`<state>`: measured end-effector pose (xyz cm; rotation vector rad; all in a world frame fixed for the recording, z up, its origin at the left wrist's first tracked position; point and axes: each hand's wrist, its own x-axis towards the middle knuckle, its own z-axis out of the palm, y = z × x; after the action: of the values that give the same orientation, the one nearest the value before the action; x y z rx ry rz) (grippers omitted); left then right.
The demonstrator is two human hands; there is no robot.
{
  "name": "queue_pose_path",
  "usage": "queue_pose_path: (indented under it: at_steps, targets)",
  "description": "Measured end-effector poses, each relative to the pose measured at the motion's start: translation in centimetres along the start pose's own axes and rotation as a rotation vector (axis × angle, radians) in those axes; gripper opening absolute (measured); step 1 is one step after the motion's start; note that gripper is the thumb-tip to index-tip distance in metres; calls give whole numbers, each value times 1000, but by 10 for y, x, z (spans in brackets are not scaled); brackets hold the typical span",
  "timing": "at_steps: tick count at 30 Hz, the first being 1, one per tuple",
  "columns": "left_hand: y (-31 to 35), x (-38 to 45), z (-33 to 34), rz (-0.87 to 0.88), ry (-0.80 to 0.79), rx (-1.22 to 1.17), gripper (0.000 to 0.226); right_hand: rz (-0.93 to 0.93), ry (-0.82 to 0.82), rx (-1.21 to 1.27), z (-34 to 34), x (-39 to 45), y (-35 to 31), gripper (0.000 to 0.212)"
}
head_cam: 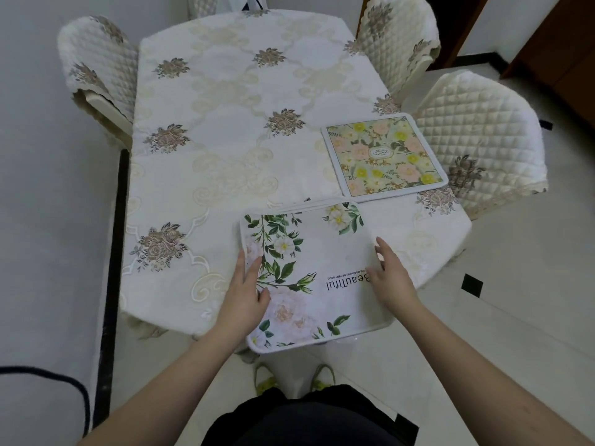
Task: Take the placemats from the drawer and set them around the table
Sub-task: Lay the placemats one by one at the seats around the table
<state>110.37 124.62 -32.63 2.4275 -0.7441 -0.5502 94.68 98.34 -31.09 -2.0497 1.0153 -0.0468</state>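
Observation:
A stack of white placemats (pixel 309 252), the top one printed with green leaves, pale flowers and the word "Beautiful", lies at the near end of the table and overhangs its edge. My left hand (pixel 246 294) grips the stack's left edge, thumb on top. My right hand (pixel 388 275) rests on the stack's right side, fingers slightly spread. A second placemat (pixel 383 156), green with yellow and pink flowers and a white border, lies flat at the table's right side in front of a chair.
The table (pixel 225 140) wears a cream embroidered cloth. Quilted chairs stand at the left (pixel 99 69), far right (pixel 399 40) and right (pixel 479 133). A black cable (pixel 48 378) lies on the floor at left. A dark wooden cabinet (pixel 560 43) is at top right.

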Motion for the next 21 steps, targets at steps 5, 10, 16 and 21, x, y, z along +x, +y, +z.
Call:
queue_pose_path:
  at_steps: [5,10,16,21]
  targets:
    - [12,-4,-11,38,-26,-83,72,91,-24,226,-11,0,-3,64]
    - [16,3,-20,-110,27,-231,83,82,-142,148,-13,-5,-6,67]
    - [27,-9,-10,-323,154,-385,61,31,-157,79,-17,-7,-9,68]
    - [28,-18,-20,-364,237,-443,56,-28,-197,134,-21,-7,-15,66]
